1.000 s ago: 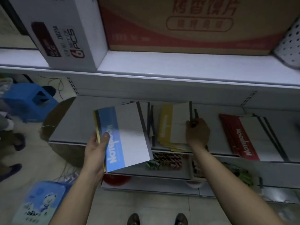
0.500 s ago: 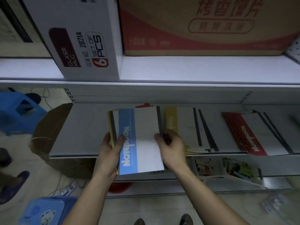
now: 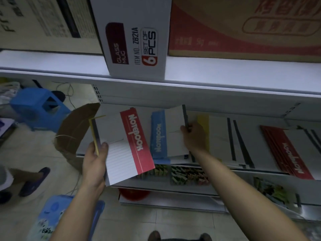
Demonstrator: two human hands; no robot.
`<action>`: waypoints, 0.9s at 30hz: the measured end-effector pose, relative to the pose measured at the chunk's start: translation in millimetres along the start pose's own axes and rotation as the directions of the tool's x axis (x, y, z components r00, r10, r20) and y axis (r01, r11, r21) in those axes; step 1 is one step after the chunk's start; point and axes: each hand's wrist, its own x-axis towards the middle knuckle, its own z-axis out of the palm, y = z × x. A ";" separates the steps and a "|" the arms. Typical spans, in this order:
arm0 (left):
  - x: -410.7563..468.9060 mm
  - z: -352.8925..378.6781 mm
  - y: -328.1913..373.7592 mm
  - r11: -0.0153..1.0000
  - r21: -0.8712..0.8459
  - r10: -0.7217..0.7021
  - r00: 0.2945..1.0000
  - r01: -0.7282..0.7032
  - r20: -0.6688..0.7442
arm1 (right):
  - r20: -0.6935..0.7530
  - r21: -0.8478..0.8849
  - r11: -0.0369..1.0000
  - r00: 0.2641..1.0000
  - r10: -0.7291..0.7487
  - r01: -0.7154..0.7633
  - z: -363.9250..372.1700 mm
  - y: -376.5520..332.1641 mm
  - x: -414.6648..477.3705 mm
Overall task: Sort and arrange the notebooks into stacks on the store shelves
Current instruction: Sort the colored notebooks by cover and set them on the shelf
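Since half a second ago the blue-striped notebook (image 3: 165, 136) has left the bundle and gone right with the right hand (image 3: 193, 136), baring a red-striped notebook (image 3: 121, 150) on top of what the left hand (image 3: 94, 162) holds

Beneath the red-striped cover, only a yellow edge and a dark spine show at its left side, so the count of notebooks in the bundle cannot be told. Both elbows are cut off by the lower edge of the frame. Whether the blue-striped notebook touches the blue pile under it is unclear

At centre left, the left thumb lies across the cover's left edge and the fingers curl under the bundle, gripping it in front of the shelf (image 3: 243, 111). Reaching up from the lower right, the right forearm ends at frame centre; there the thumb and curled fingers pinch the blue-striped notebook at its dark right edge, over the shelf

Up and down the frame runs the long axis of the red-striped notebook, its top leaning left and its stripe along the right side. Nearly straight up and down lies the blue-striped one, stripe on the left. Right of it are a yellow stack (image 3: 202, 124) and, further right, a red stack (image 3: 284, 150)
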 end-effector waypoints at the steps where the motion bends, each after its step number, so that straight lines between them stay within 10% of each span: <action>1: -0.2 -2.0 -0.5 1.000 0.003 0.006 1.000 -0.006 -0.004 | 0.003 -0.020 1.000 1.000 -0.010 0.010 4.1 0.3 2.2; 8: -7.1 10.4 -0.5 0.999 0.025 0.040 0.998 -0.042 0.058 | -0.047 -0.326 0.941 0.992 -0.117 0.096 3.0 -2.0 -4.0; 16: -25.2 92.6 -6.4 1.000 0.015 0.009 0.965 -0.014 0.263 | 0.192 0.249 0.965 0.973 -0.126 0.075 -44.3 -7.7 -66.8; 20: -42.6 138.6 -14.2 0.997 0.069 -0.003 0.931 -0.024 0.365 | -0.115 0.116 0.962 0.966 -0.233 0.246 -92.0 15.3 -76.6; 23: -58.7 173.3 -20.9 0.987 0.154 -0.026 0.886 -0.051 0.462 | -0.125 -0.370 0.727 0.745 -0.656 0.578 -136.9 29.5 -64.2; 27: -92.5 225.8 -27.5 0.972 0.194 -0.001 0.821 -0.133 0.571 | 0.458 -0.481 0.332 0.556 -0.693 0.811 -190.1 37.7 -42.2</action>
